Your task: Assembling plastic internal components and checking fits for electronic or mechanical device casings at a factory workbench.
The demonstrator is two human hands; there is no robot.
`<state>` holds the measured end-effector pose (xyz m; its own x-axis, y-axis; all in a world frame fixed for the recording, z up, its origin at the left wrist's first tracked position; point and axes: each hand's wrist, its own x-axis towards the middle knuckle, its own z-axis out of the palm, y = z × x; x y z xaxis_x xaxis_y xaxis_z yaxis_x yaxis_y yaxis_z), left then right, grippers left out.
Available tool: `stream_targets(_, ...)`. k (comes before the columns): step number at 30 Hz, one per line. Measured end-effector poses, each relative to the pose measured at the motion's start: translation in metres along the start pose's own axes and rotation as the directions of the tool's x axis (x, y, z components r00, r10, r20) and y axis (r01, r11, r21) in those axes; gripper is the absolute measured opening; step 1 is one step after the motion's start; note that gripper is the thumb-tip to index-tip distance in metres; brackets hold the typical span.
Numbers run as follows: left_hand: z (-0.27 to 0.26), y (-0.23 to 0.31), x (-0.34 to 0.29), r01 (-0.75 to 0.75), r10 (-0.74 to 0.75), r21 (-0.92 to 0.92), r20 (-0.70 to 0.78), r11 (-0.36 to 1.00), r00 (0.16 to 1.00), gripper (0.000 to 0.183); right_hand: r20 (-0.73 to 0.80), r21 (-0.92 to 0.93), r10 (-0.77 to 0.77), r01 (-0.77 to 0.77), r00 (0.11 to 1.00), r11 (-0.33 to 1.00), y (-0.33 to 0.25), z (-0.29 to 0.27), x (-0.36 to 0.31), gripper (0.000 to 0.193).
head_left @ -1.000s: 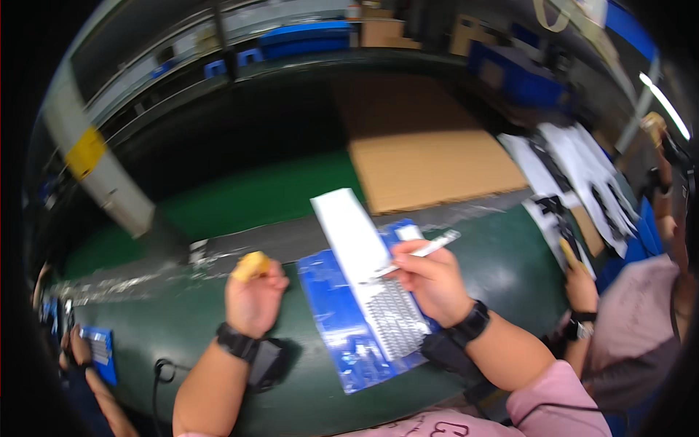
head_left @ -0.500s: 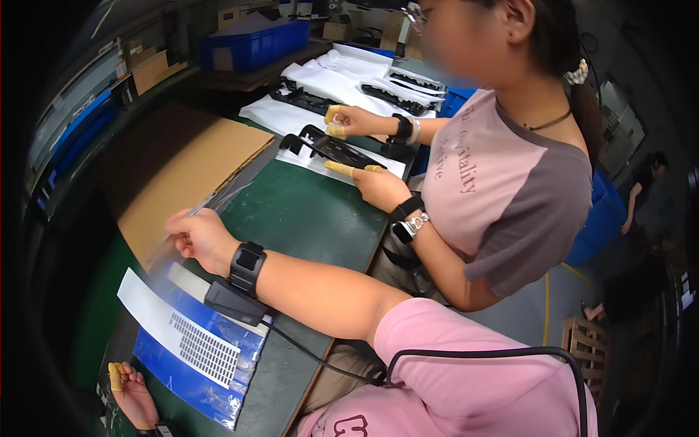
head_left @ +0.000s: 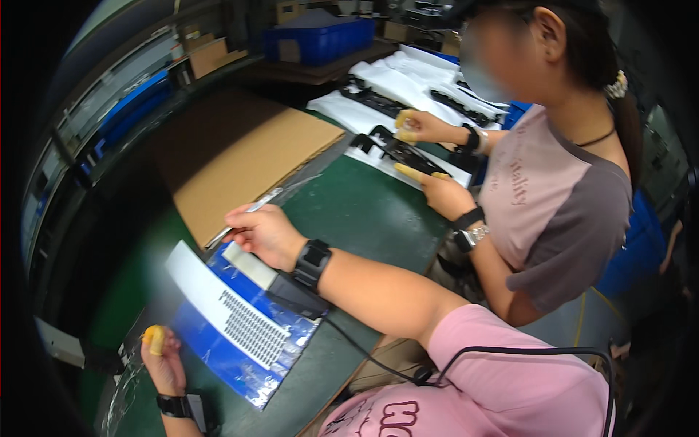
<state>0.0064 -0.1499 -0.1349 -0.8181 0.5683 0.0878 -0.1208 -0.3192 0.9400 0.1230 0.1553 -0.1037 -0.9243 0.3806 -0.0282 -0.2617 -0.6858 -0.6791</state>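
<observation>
In front of me lies a white sheet [head_left: 205, 282] with rows of small black rectangular pieces. Under it is a shiny blue plastic-covered panel [head_left: 207, 342]. My right hand [head_left: 263, 234] is above the far end of the panel, closed round slim silver tweezers [head_left: 271, 197]; their narrow end points down to the left. A pale strip [head_left: 249, 266] lies below my right wrist. Off the sheet's left side is my left hand [head_left: 164, 358], its fingers curled together, with yellow finger cots on the tips. What they pinch, if anything, is too small to tell.
A cardboard sheet [head_left: 255, 167] lies on the green table [head_left: 349, 211] beyond my right hand. To the right a co-worker handles a black plastic part [head_left: 408, 156] over white sheeting with more black parts. A blue bin [head_left: 320, 40] stands at the back.
The view has swung, so the scene shifts right in the picture. My right hand has come nearer the panel's far end, and its tweezers show more sharply. My left hand has risen slightly beside the sheet.
</observation>
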Motion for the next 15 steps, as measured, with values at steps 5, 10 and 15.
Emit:
stream_targets(5,0.017,0.004,-0.002,0.018,-0.017,0.01,-0.074,1.0,0.997,0.012,0.019,-0.023,0.011,-0.011,1.0,1.0,0.004,0.001,-0.001,0.01)
stream_targets(10,0.018,0.012,-0.006,0.034,-0.029,0.036,-0.138,0.999,0.99,0.015,-0.014,-0.087,0.076,-0.077,0.997,0.993,0.007,0.014,-0.006,0.009)
stream_targets(15,0.021,0.012,0.001,0.09,-0.095,-0.069,-0.067,0.994,0.993,0.012,0.051,-0.047,0.106,-0.103,0.993,0.994,0.002,0.019,-0.016,0.01)
